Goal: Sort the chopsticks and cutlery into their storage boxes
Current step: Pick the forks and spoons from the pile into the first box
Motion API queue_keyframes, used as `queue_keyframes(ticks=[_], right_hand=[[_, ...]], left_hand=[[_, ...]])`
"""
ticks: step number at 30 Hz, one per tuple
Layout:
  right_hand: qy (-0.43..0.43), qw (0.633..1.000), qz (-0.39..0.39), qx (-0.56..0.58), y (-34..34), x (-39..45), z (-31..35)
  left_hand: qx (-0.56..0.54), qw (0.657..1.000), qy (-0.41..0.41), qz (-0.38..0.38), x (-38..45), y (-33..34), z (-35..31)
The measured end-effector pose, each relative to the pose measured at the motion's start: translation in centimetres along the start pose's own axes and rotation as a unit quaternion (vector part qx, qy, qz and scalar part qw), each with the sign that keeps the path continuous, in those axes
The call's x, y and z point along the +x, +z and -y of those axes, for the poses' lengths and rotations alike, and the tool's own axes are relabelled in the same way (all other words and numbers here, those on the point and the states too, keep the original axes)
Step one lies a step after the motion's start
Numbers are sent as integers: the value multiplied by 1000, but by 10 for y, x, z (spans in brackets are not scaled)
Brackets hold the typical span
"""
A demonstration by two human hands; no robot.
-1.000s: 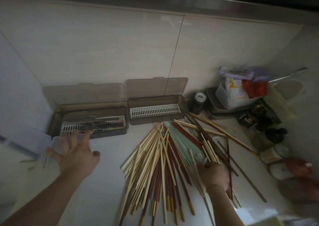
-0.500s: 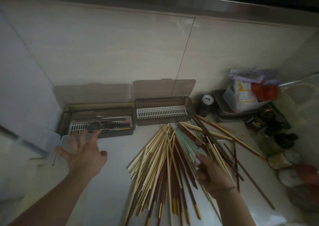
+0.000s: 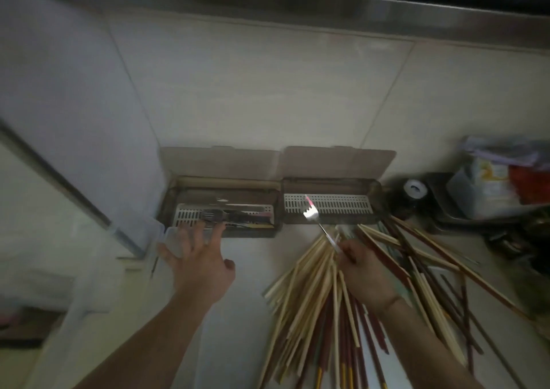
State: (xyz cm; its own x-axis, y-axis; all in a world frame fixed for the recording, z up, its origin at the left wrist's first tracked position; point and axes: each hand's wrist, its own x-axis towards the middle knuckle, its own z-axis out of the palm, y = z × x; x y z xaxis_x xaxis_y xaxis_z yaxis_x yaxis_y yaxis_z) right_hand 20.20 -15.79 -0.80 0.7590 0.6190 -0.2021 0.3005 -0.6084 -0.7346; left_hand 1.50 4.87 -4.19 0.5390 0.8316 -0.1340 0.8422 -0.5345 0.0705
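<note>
Fork (image 3: 311, 212) in R hand (image 3: 364, 272)

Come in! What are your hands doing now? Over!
Right hand holds fork, raised. Left hand open by cutlery box. Chopstick pile unsorted.

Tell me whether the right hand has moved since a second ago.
Yes. The right hand has risen off the chopstick pile toward the right storage box, and now holds a fork in front of it.
</note>
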Motion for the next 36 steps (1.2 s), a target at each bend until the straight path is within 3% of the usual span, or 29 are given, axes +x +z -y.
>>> queue_keyframes(ticks=[7, 11, 19, 24, 28, 36], right_hand=[[-163, 979, -4, -119, 47, 69, 87], [-177, 961, 41, -209, 84, 110, 107], [-161, 900, 39, -404, 124, 121, 136], [-122, 909, 65, -393, 129, 130, 130], [-147, 912, 46, -379, 127, 130, 121], [-245, 947, -74, -195, 109, 104, 69]], left_hand=[[-15, 1000, 4, 12, 0, -5, 3], [-20, 1000, 9, 19, -1, -8, 4], [-17, 999, 14, 31, -2, -11, 6], [-14, 999, 12, 47, -1, -15, 5], [-7, 999, 11, 52, -1, -16, 4], [-19, 1000, -7, 24, 0, -11, 3]])
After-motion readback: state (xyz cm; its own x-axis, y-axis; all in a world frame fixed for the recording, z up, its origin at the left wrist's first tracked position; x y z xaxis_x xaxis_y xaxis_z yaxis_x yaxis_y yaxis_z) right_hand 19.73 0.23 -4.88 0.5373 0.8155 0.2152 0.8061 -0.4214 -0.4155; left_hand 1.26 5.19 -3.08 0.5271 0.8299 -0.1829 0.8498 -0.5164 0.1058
